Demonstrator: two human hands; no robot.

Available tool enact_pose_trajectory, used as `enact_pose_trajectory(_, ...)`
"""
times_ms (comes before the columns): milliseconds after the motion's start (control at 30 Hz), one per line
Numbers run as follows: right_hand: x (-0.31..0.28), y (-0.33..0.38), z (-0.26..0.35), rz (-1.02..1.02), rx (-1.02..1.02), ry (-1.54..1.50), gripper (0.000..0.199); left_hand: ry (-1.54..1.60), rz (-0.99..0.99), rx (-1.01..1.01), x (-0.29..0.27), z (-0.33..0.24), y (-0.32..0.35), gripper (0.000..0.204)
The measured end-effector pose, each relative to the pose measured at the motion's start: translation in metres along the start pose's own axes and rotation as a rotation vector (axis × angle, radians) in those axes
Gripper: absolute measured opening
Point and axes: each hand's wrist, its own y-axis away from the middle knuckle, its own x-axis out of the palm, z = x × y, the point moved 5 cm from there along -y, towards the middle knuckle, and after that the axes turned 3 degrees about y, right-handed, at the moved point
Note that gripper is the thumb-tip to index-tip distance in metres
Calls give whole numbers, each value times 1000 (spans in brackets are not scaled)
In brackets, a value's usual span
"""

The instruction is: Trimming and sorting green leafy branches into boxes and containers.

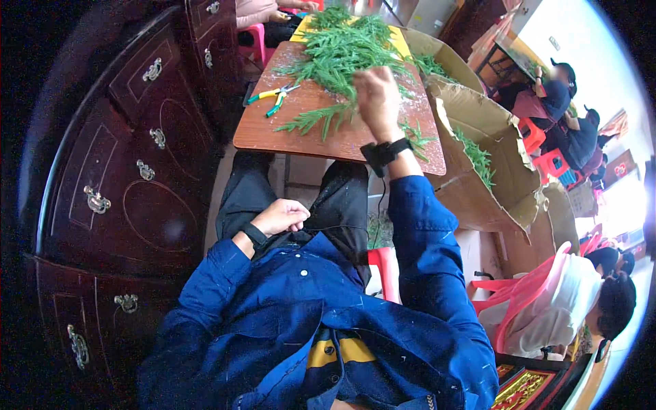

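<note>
From the head camera, a large open cardboard box [488, 174] stands just beside the right edge of the brown tabletop [273, 133], its torn flaps splayed outward; inside it lies a small streak of green sprigs [478, 158] along the inner wall, with most of the box's interior bare. On the tabletop itself sits one big loose heap of green feathery cuttings [345, 48], spreading from the far end toward the middle, and one separate bunch of sprigs [316, 117] lies nearer the person, at the front of that heap. One pair of pliers with green and yellow handles [275, 97] rests on the tabletop to the left of the greenery, apart from it. Two hands show. The right hand [376, 99] is stretched out over the tabletop, fingers curled together onto the separate bunch, which trails out to the left from under the fingers. The left hand [280, 215] rests well back in the lap on the dark trousers, closed into a loose fist on nothing that can be made out, far from the greenery. Each wrist carries one dark band. A dark carved wooden cabinet [130, 178] with metal handles stands along the person's left side.
</note>
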Motion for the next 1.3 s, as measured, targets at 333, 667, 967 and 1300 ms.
enact_pose_trajectory(333, -41, -47, -75, -182, 406, -370, 8, 28, -17, -14, 0, -5, -1, 21)
enact_pose_trajectory(667, -58, -40, -128, -382, 587, -1723, 15, 26, 8, -4, 3, -7, 0, 21)
enact_pose_trajectory(967, -52, 6, -49, -386, 748, -2226, 17, 302, -75, 221, 20, -93, 10, 28)
enact_pose_trajectory(1300, 2, 130, -6, -425, 1218, -2228, 19, 862, -269, 331, -1, -115, 0, 27)
